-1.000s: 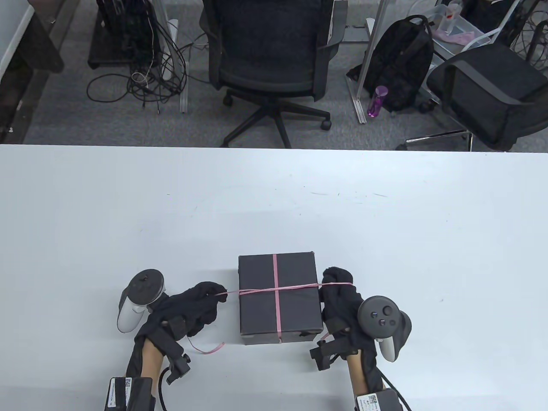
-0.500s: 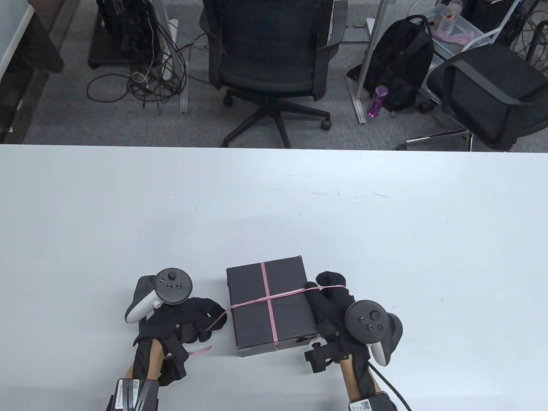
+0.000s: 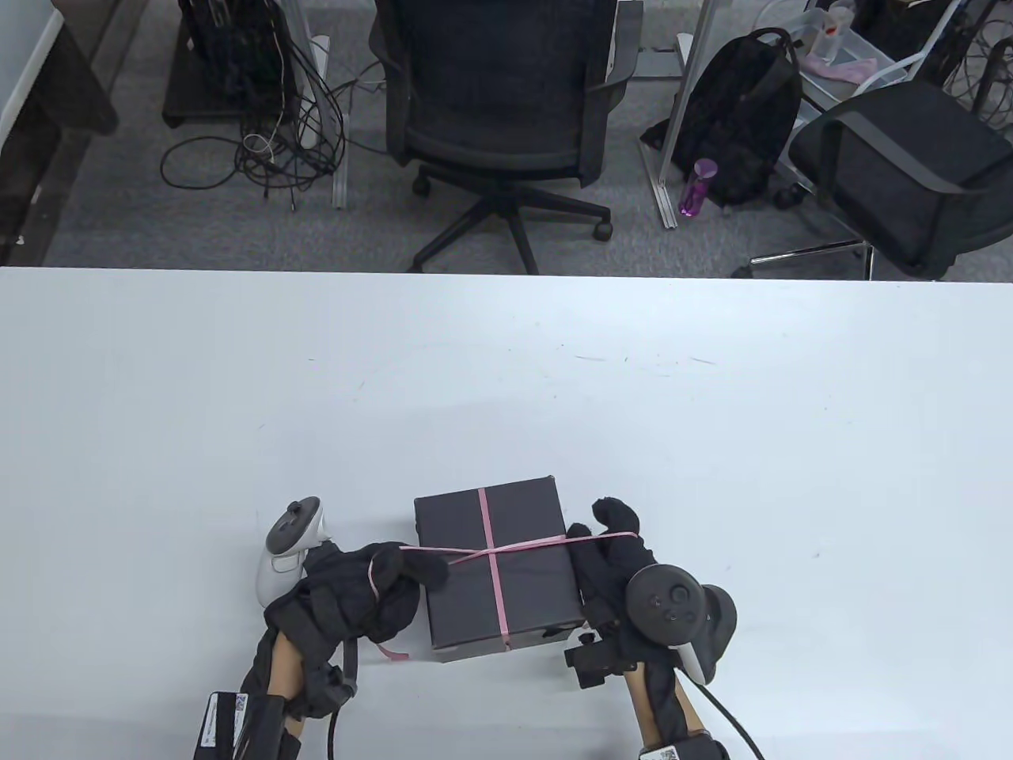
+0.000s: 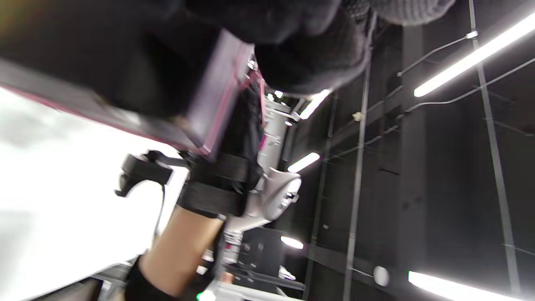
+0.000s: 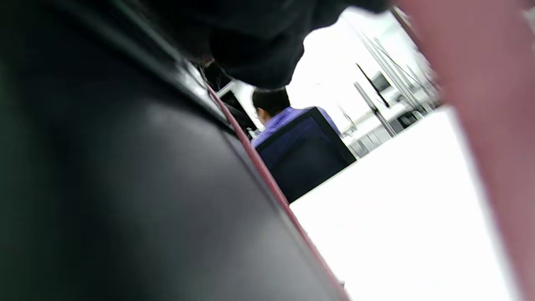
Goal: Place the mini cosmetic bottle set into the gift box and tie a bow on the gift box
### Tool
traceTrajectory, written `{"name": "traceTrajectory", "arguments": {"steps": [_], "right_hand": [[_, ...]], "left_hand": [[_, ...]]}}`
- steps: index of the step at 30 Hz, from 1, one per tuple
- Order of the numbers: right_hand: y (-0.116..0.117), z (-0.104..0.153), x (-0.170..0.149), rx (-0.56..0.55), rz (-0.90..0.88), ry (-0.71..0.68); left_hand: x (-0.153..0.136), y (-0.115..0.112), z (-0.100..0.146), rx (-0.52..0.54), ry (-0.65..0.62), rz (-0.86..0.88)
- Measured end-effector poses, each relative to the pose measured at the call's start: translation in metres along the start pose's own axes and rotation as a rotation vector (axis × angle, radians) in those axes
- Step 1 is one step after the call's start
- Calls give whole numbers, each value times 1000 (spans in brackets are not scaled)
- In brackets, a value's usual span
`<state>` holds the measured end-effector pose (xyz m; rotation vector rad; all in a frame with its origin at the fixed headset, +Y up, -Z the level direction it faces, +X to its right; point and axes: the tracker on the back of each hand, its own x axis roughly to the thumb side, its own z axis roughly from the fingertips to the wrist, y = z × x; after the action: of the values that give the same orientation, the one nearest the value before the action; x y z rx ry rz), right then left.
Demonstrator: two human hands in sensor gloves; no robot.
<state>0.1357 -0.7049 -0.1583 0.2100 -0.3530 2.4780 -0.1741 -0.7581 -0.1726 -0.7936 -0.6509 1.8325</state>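
Starting left of the gift box [image 3: 495, 566], your left hand [image 3: 360, 590] lies on the white bench [image 3: 506, 380], its fingers curled round the pink ribbon [image 3: 506, 548]; one gloved fingertip [image 3: 431, 566] touches the box's left edge. A white tracker [image 3: 289, 546] sits on the back of this hand. A loose ribbon tail [image 3: 388, 651] lies on the bench just below the hand, near the box's lower left corner.

The gift box, black and closed, rests on the bench between your two hands, turned slightly askew. One ribbon band runs lengthwise over its lid and a second crosses it; the two meet near the lid's centre. The left wrist view shows the box's underside edge [image 4: 125, 83] with pink ribbon along it, though blurred.

Right of the box, your right hand [image 3: 613, 554] stands against the box's right side, and the crossing ribbon passes over its raised fingers, held taut. A dark tracker [image 3: 673, 606] sits on its back. The right wrist view shows only the box's dark wall [image 5: 125, 188] and a ribbon line [image 5: 271, 184].
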Motion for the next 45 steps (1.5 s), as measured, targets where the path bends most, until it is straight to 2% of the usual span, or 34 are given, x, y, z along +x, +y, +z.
{"name": "traceTrajectory", "arguments": {"steps": [2,5,7,11,13,15,17,19,21,26,29,32,35,37,38,41,45], "right_hand": [[-9,-2,15,-15,172,-114],[-20,-3,33,-40,258,-229],[-27,-3,49,-12,242,-317],[-30,-7,70,87,123,-416],[-27,-10,77,134,49,-438],[-23,-13,82,185,-10,-400],[-19,-15,83,237,-46,-389],[-14,-15,81,246,-64,-366],[-8,-15,73,214,-83,-331],[2,-21,56,303,-274,-207],[0,-22,54,293,-235,-199],[-1,-21,55,253,-206,-185],[-5,-19,56,197,-129,-199],[-9,-16,57,98,-62,-193],[-9,-16,57,85,-46,-213],[-6,-18,56,139,-47,-181],[-5,-24,47,353,-163,-101]], "left_hand": [[9,-9,-7,25,7,-1],[26,-14,-16,121,19,-77],[46,-23,-25,229,97,-230],[67,-42,-42,375,207,-580],[72,-50,-50,499,275,-761],[71,-58,-59,562,337,-947],[68,-64,-64,580,373,-1052],[66,-71,-66,613,350,-1125],[65,-73,-65,606,348,-1159],[61,-78,-64,616,318,-1227],[59,-85,-64,624,290,-1274],[55,-94,-66,627,286,-1379],[49,-106,-68,646,297,-1556],[47,-108,-65,645,259,-1562],[47,-108,-64,654,248,-1561],[45,-107,-59,659,185,-1545],[43,-105,-53,644,97,-1503]]}}
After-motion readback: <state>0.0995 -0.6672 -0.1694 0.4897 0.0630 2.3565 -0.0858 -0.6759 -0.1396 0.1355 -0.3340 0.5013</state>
